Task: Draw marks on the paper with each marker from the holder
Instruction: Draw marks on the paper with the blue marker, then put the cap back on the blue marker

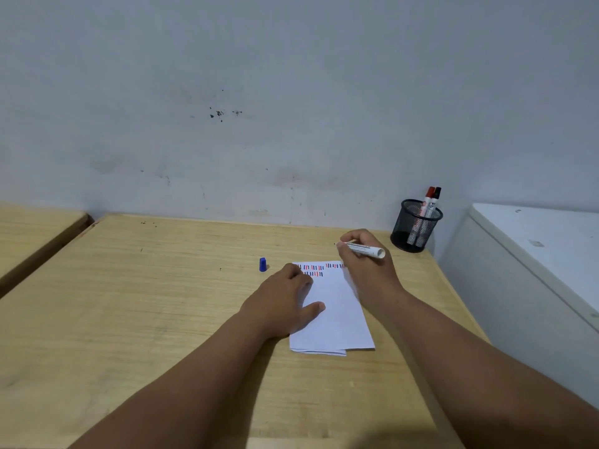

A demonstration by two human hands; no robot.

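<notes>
Two bare forearms closest in, reaching from the near edge of the worktop (129,286) toward the paper (334,315), a thin folded sheet lying right of centre, lower corner doubled under. Left hand (285,303) flat on the sheet's left side, fingers (299,273) spread and released, gripping nothing, just pinning the paper down. Right hand (366,264) at the sheet's far right corner, fingers clenched around a white marker (364,248), barrel slanting toward the right edge, writing end hidden in the fist and pointed down toward the page. Rows of short blue, red and dark strokes (312,270) along the paper's far edge. Blue cap (263,264) standing alone on the worktop, just left of the sheet, so probably the blue marker in use. Black mesh holder (416,225) near the far right corner by the wall, with a red-capped marker (428,202) and a black-capped marker (436,197) upright inside. Paper light, limp, liable to slide or crease under a stroke, hence best held flat with a palm. Markers light, stiff, smooth-barrelled; best gripped low on the barrel near the tip for control, caps pulled straight off.
</notes>
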